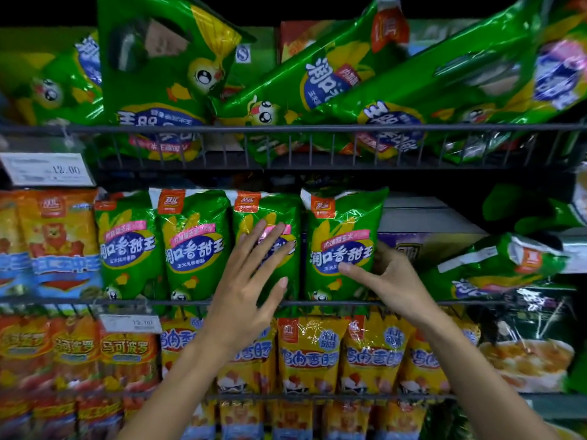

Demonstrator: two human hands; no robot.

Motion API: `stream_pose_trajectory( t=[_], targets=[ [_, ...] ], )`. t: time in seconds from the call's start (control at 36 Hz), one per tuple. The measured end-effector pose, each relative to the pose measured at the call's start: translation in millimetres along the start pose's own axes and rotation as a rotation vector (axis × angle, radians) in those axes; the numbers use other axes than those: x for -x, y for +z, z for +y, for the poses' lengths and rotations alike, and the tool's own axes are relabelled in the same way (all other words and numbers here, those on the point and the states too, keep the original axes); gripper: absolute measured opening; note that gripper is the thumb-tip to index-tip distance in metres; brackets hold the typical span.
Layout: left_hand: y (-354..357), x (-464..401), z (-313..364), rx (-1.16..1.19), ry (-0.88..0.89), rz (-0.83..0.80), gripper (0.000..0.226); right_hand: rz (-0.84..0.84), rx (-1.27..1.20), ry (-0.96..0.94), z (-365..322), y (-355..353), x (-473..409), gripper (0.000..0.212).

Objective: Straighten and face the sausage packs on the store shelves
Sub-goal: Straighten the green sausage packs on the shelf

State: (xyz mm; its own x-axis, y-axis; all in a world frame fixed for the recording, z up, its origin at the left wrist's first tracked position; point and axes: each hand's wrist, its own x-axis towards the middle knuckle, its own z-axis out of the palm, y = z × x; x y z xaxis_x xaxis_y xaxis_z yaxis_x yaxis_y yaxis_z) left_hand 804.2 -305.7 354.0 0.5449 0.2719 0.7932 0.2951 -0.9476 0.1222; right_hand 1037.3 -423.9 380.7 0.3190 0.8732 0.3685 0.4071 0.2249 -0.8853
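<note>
Several green sausage packs stand upright in a row on the middle shelf. My left hand lies flat with straight fingers on the third green pack. My right hand grips the right edge of the fourth green pack, thumb across its front and fingers behind it. To the right, another green pack lies toppled on its side. On the top shelf, several green packs lean crooked and overlap, and one stands upside down.
Dark wire rails front each shelf. Orange packs stand at the middle shelf's left, yellow packs below. A price tag hangs at left. A cardboard box sits behind my right hand. Dark packets fill the lower right.
</note>
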Motion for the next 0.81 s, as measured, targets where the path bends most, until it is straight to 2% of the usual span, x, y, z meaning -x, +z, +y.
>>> stream_pose_trajectory(
  t=[0.08, 0.17, 0.28, 0.42, 0.5, 0.61, 0.72, 0.81],
  targets=[
    [2.0, -0.8, -2.3, 0.002, 0.005, 0.009, 0.051, -0.039, 0.081, 0.02, -3.0, -4.0, -1.0, 0.04],
    [4.3, -0.8, -4.3, -0.006, 0.006, 0.012, 0.052, -0.048, 0.174, 0.026, -4.6, -9.9, -0.4, 0.044],
    [7.1, 0.3, -7.0, -0.1, 0.019, -0.018, 0.057, 0.026, 0.297, 0.031, -2.0, -4.7, 2.2, 0.041],
    [7.1, -1.2, -5.6, -0.247, -0.002, -0.072, 0.066, 0.047, 0.341, 0.016, -2.9, -4.1, -6.8, 0.062],
    [5.8, -1.4, -6.2, -0.273, -0.014, -0.077, 0.069, 0.116, 0.434, -0.051, -6.1, -7.7, -9.7, 0.071],
    [7.0, -2.2, -8.9, -0.289, -0.025, -0.083, 0.07, 0.189, 0.499, -0.061, -8.5, -2.1, -10.5, 0.057],
    [9.5, -2.5, -8.2, -0.292, -0.026, -0.081, 0.071, 0.125, 0.507, 0.009, 0.5, 6.1, -3.7, 0.059],
    [9.6, -2.9, -6.9, -0.279, -0.023, -0.074, 0.071, 0.098, 0.453, 0.045, -6.3, 9.6, 2.8, 0.052]
  ],
)
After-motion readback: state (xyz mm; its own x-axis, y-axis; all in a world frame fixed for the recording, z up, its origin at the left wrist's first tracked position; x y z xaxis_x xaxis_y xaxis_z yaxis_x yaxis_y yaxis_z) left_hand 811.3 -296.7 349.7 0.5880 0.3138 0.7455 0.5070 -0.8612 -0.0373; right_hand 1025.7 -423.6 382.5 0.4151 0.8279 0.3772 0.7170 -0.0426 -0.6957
